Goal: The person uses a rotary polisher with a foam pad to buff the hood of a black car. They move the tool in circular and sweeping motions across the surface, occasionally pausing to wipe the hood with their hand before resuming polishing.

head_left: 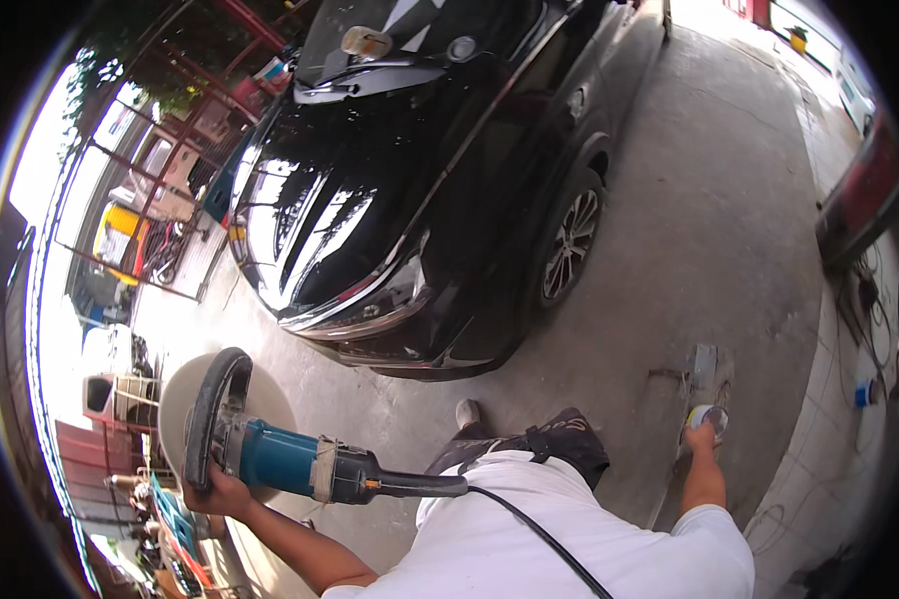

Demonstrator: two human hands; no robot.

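My left hand [222,496] is closed on the lower end of the black loop handle of a corded polisher [290,459] with a teal body. The polisher lies sideways across my left front, and its wide pale round pad [177,404] shows behind the handle. Tape is wrapped round the body, and a black cord [529,524] runs down over my white shirt. Out to the right, my right hand [702,436] grips a small round tin [710,413] with a white and yellow label. Ahead stands a black car [370,200], apart from both hands.
A tan container [367,42] and a round lid-like piece [460,48] rest near the car's windshield. Metal pieces [704,366] are on the concrete floor by the tin. Cluttered items and a red frame [150,180] line the left; a dark red vehicle part [864,200] stands right.
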